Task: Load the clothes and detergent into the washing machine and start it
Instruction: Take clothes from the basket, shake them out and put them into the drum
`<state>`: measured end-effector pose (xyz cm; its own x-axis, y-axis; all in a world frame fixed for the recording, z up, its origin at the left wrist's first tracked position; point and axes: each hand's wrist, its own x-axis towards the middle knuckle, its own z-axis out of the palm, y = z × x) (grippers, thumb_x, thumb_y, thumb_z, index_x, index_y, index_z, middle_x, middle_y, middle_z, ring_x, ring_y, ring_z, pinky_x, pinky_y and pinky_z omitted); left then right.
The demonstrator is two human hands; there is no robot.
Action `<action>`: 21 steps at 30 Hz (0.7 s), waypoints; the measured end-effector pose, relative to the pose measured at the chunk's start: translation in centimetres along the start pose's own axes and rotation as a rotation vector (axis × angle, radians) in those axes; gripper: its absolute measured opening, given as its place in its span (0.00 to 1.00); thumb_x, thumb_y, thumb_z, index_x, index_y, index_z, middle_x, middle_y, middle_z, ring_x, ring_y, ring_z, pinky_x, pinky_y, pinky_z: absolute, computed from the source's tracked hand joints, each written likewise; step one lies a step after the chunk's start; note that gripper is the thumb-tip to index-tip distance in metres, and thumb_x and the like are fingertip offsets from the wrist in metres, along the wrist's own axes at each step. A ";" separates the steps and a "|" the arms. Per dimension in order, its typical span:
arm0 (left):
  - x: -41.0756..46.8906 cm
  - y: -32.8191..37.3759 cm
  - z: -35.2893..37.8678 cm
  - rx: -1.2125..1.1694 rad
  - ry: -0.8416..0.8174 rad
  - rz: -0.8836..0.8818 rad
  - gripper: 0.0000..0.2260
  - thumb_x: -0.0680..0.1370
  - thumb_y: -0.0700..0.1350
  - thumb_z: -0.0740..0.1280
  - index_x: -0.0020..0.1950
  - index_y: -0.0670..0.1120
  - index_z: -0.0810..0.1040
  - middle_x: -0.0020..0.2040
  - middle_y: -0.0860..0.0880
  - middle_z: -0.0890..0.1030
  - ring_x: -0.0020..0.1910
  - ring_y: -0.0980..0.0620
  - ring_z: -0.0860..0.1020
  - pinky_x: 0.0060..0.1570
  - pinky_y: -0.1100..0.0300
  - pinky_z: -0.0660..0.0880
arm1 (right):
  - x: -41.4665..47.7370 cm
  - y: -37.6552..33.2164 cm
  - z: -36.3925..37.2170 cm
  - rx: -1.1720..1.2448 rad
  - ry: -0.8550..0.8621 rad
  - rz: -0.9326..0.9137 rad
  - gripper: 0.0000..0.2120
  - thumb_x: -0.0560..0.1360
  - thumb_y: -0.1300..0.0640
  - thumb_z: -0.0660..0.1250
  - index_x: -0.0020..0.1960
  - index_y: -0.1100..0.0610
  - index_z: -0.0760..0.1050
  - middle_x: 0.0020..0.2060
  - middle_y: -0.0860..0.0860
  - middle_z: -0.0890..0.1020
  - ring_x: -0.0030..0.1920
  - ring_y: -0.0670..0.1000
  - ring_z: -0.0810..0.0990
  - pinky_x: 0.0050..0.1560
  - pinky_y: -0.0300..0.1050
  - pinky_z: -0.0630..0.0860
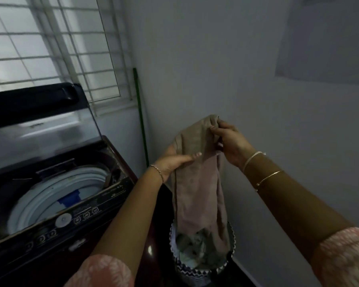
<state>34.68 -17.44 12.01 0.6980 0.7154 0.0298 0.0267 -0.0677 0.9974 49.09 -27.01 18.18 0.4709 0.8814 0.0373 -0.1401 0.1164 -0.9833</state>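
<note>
Loading step: both hands hold a garment [197,172] mid-frame above the basket [201,264]; left hand [172,164] pinches its side, right hand [228,141] grips the top. Next: swing it left into the open washer [56,189] drum, lower left.

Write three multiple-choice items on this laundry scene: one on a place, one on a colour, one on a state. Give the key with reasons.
1. Where is the laundry basket?
A. On top of the washing machine
B. On the floor right of the washing machine
C. On the windowsill

2. What colour is the pole in the corner?
A. Green
B. Red
C. White

3. How is the washer's lid?
A. Shut
B. Missing
C. Raised open

Key: B, it stands below the garment held by the left hand and right hand; A, plainly green; C, the drum shows beneath it.
</note>
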 end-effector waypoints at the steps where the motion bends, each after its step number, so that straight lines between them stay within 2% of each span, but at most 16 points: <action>1: -0.1 0.2 0.0 0.111 0.041 0.008 0.39 0.63 0.50 0.81 0.71 0.48 0.69 0.66 0.49 0.77 0.66 0.51 0.75 0.65 0.55 0.72 | -0.3 -0.5 0.3 0.004 0.001 -0.008 0.15 0.79 0.62 0.60 0.64 0.53 0.74 0.52 0.48 0.81 0.49 0.46 0.78 0.42 0.40 0.71; 2: -0.2 0.1 -0.1 0.211 0.082 0.006 0.47 0.59 0.56 0.82 0.73 0.50 0.65 0.69 0.52 0.73 0.69 0.52 0.71 0.68 0.54 0.69 | -0.6 -0.9 0.6 0.015 0.003 -0.016 0.15 0.78 0.61 0.61 0.63 0.53 0.75 0.55 0.49 0.81 0.53 0.48 0.78 0.45 0.42 0.71; 4: -1.4 0.4 0.0 0.329 0.088 -0.024 0.54 0.57 0.58 0.82 0.76 0.50 0.57 0.71 0.58 0.62 0.72 0.54 0.62 0.73 0.55 0.61 | -0.9 -1.9 1.3 0.042 -0.012 -0.040 0.15 0.77 0.59 0.63 0.63 0.54 0.77 0.57 0.51 0.82 0.58 0.52 0.78 0.49 0.45 0.73; 5: -2.1 0.3 0.3 0.369 0.062 -0.042 0.57 0.57 0.58 0.81 0.77 0.51 0.52 0.72 0.59 0.58 0.73 0.54 0.58 0.74 0.55 0.57 | -1.1 -2.3 1.6 0.064 -0.029 -0.052 0.14 0.77 0.59 0.64 0.62 0.54 0.77 0.55 0.52 0.82 0.56 0.51 0.80 0.48 0.44 0.75; 7: -3.4 -0.2 0.8 0.430 0.049 -0.086 0.67 0.50 0.66 0.80 0.78 0.50 0.44 0.77 0.56 0.49 0.77 0.51 0.51 0.76 0.50 0.55 | -1.8 -3.0 2.5 0.125 -0.068 -0.069 0.13 0.77 0.59 0.65 0.60 0.55 0.78 0.50 0.51 0.84 0.46 0.45 0.83 0.38 0.35 0.77; 9: -3.3 -1.0 0.8 0.434 0.130 -0.109 0.71 0.45 0.70 0.78 0.78 0.52 0.44 0.78 0.53 0.49 0.77 0.49 0.51 0.75 0.49 0.58 | -2.5 -3.5 3.6 0.185 -0.095 -0.076 0.14 0.76 0.59 0.66 0.61 0.56 0.78 0.49 0.51 0.84 0.42 0.43 0.83 0.32 0.30 0.75; 11: -2.2 -1.8 0.5 0.419 0.241 -0.126 0.72 0.42 0.71 0.78 0.78 0.53 0.47 0.78 0.51 0.52 0.77 0.49 0.54 0.74 0.51 0.61 | -2.8 -3.9 4.7 0.219 -0.098 -0.090 0.15 0.75 0.59 0.67 0.62 0.57 0.78 0.50 0.52 0.84 0.43 0.44 0.83 0.32 0.30 0.76; 14: -0.3 -2.5 0.1 0.378 0.354 -0.046 0.70 0.39 0.72 0.77 0.76 0.50 0.56 0.76 0.49 0.62 0.74 0.52 0.63 0.71 0.54 0.66 | -2.9 -4.5 6.1 0.297 -0.103 -0.114 0.16 0.75 0.61 0.67 0.62 0.61 0.77 0.49 0.54 0.83 0.42 0.45 0.83 0.35 0.33 0.77; 17: -0.3 -0.1 0.0 0.244 0.438 0.055 0.64 0.41 0.68 0.79 0.72 0.43 0.63 0.68 0.50 0.72 0.66 0.54 0.72 0.66 0.55 0.72 | -2.7 -5.0 7.7 0.317 -0.153 -0.118 0.14 0.75 0.61 0.67 0.60 0.63 0.77 0.48 0.55 0.82 0.45 0.48 0.82 0.39 0.36 0.79; 19: -0.5 1.5 -0.2 0.113 0.487 0.112 0.54 0.46 0.59 0.82 0.67 0.41 0.70 0.61 0.49 0.78 0.60 0.53 0.77 0.62 0.57 0.75 | -2.4 -5.2 8.8 0.291 -0.184 -0.130 0.09 0.75 0.61 0.66 0.54 0.61 0.79 0.46 0.54 0.82 0.47 0.49 0.81 0.42 0.37 0.78; 21: -0.5 2.2 -1.1 0.064 0.549 0.130 0.40 0.57 0.48 0.83 0.65 0.42 0.74 0.57 0.50 0.80 0.56 0.54 0.79 0.58 0.59 0.76 | -1.8 -5.2 9.5 0.247 -0.218 -0.162 0.06 0.74 0.61 0.66 0.50 0.58 0.79 0.45 0.53 0.82 0.51 0.51 0.79 0.48 0.40 0.76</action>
<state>33.59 -17.13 14.29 0.2249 0.9538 0.1992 0.0203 -0.2090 0.9777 40.66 -24.79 24.89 0.3114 0.9162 0.2523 -0.2974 0.3462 -0.8898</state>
